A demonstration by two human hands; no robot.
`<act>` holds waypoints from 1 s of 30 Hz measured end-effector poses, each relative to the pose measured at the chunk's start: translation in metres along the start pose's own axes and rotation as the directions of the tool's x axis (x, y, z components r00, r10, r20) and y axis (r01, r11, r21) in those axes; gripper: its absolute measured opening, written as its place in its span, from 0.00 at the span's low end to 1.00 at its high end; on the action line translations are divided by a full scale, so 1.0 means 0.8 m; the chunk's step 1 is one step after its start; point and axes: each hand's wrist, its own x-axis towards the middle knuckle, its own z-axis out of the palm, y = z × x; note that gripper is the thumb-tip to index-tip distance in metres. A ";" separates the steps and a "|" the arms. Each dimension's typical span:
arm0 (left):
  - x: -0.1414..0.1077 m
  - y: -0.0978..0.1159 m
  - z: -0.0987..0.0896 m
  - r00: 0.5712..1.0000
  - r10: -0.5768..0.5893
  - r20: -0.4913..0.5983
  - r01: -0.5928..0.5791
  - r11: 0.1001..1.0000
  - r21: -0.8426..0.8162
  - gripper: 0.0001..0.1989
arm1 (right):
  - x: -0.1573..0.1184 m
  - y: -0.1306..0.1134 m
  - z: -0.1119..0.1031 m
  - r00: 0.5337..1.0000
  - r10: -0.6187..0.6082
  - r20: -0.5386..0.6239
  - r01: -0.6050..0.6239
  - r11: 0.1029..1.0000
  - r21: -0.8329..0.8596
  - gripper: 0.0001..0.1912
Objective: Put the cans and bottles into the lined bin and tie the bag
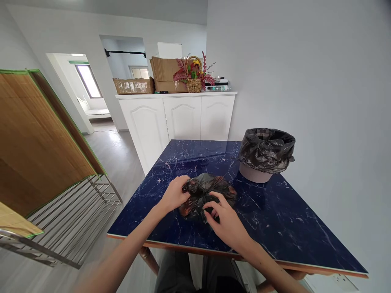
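Note:
A filled black garbage bag (220, 185) lies near the front of the blue marble-patterned table (195, 156). Through its thin plastic, some orange-brown contents show faintly. My left hand (176, 192) is closed around a bunched piece of plastic at the bag's upper left. On the bag's near right side is my right hand (227, 224), its thumb and a finger brought together at the plastic near the gathered middle. The exact bit between those fingertips is too small to make out clearly.
At the table's right stands a light trash bin (255, 174) with a black liner (265, 150) folded over its rim, close to the wall. Behind is a white cabinet (183, 116) bearing cardboard boxes and a flower basket (194, 84). A metal rack (73, 219) stands left.

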 end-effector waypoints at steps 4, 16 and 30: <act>-0.001 0.004 0.000 0.996 -0.043 -0.076 0.042 0.999 -0.024 0.06 | 0.008 -0.004 0.007 1.000 -0.018 0.012 0.017 0.999 0.033 0.17; -0.004 -0.016 0.001 0.906 -0.331 -0.266 0.257 0.926 -0.275 0.10 | -0.050 0.013 -0.025 0.987 -0.162 -0.003 0.160 0.979 -0.122 0.21; -0.015 -0.033 -0.021 0.931 -0.273 -0.241 0.221 0.950 -0.221 0.16 | -0.096 0.031 -0.058 0.987 -0.079 0.144 0.097 0.987 -0.129 0.23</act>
